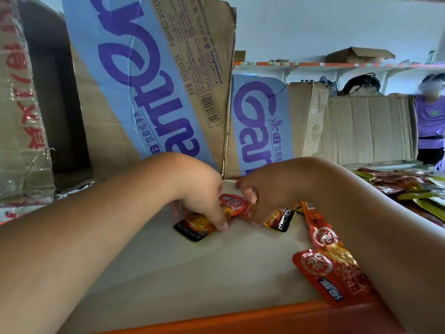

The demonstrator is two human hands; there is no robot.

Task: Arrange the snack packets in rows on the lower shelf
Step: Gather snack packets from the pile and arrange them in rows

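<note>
Both my hands reach over a pale shelf board [183,273] with an orange front edge. My left hand [199,189] presses fingers down on a red-and-black snack packet [196,226] lying flat. My right hand [260,189] pinches a red packet [232,204] right beside it, and the two packets overlap. Another black-ended packet [280,219] lies just right of my right hand. Two more red packets, one [322,235] behind and one [330,276] near the front edge, lie partly under my right forearm.
Cardboard water cartons with blue-purple print [154,88] stand at the back of the shelf, with a plain carton [366,131] to the right. A heap of red and green packets [409,189] lies at the far right. A person in a purple shirt [431,116] stands behind.
</note>
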